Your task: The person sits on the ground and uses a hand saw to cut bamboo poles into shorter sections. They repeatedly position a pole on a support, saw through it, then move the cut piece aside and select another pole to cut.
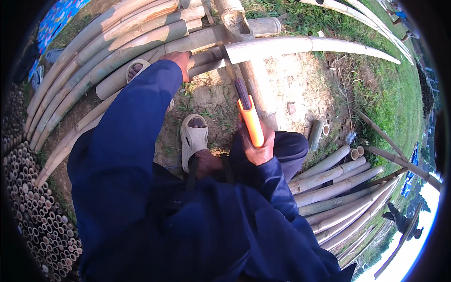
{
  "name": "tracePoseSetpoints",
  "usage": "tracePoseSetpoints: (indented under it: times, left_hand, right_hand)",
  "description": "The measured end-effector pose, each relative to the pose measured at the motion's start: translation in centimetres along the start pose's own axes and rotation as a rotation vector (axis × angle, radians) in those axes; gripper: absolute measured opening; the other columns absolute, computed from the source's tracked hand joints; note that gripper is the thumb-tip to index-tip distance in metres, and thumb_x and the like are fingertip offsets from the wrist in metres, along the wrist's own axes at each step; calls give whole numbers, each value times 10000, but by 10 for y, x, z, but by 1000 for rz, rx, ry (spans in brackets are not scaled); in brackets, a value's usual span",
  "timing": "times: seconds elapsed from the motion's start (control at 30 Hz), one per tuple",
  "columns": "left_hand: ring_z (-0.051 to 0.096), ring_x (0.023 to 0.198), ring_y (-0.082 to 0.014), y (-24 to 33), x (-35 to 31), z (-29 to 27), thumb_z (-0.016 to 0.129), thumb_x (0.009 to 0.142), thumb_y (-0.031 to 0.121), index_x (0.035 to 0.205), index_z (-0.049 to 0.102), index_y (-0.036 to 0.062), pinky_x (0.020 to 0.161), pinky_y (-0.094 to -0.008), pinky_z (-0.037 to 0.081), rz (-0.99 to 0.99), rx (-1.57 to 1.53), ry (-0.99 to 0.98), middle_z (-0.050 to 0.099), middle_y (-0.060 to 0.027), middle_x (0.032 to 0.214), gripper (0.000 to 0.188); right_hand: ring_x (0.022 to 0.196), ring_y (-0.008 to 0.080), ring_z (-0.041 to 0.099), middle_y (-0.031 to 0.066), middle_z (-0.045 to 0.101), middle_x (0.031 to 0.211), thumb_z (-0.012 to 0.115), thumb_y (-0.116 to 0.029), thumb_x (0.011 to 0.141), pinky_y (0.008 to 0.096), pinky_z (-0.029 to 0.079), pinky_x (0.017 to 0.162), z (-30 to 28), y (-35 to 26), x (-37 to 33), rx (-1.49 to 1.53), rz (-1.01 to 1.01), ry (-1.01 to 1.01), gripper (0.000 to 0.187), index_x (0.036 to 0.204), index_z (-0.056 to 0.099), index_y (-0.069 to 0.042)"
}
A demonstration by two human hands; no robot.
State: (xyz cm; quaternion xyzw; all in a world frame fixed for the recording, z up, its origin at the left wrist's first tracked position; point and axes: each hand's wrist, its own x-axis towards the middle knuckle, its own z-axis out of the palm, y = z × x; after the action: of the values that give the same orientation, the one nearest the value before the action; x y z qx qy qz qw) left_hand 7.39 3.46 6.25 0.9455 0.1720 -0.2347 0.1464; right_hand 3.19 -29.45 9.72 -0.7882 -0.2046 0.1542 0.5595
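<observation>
My right hand (260,151) is closed round the orange handle of a hand saw (252,124). The saw's narrow blade runs away from me and crosses a long bamboo pole (291,45), touching it. Left of the blade, my left hand (181,63) grips the darker, shaded part of that pole, fingers wrapped round it. The pole lies across a thicker bamboo post (258,84) with a notch (236,24) cut near its far end. How deep the blade sits in the pole I cannot tell.
Long bamboo poles (108,51) lie at the left, more poles (333,181) at the lower right. A stack of cut bamboo tubes (42,216) stands at the far left. Short offcuts (316,134) rest on the dirt. My sandalled foot (195,136) is below the pole.
</observation>
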Motion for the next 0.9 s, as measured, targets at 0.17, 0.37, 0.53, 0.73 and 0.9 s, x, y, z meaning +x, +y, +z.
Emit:
tracePoseSetpoints:
  times: [0.17,0.37,0.53,0.73,0.9]
  left_hand:
    - [703,1090,-412,2,5,4,882,688,263,1344,594,71,936,-494,551,6,14,19,741,-215,1122,742]
    - [700,1117,-409,12,-2,2,870,725,287,1340,595,94,966,-491,547,-12,30,13,734,-209,1169,702]
    - [702,1086,-413,-7,7,14,886,667,276,1411,559,91,949,-485,558,8,41,-14,734,-222,1141,833]
    - [694,1144,-386,13,3,3,870,724,289,1330,608,95,987,-491,532,-1,30,-11,729,-210,1187,688]
    - [701,1129,-391,2,-3,3,875,734,296,1352,597,96,963,-494,545,-3,50,-4,743,-203,1147,707]
  right_hand:
    - [756,159,705,135,736,834,710,-42,927,297,547,726,-40,-1,-76,-105,36,-14,295,1213,709,32]
    - [601,121,443,76,557,645,750,-71,931,336,436,563,-8,4,24,1,-8,6,153,892,647,36]
    - [695,140,656,121,695,755,738,-62,920,326,528,663,-45,-9,-77,-133,49,-20,160,1046,706,32]
    - [602,95,453,47,569,643,729,-58,940,314,433,560,-2,2,3,11,88,32,159,859,628,35]
    - [661,116,588,86,686,745,724,-51,932,312,508,645,-9,0,-33,-3,77,-1,122,1015,705,37]
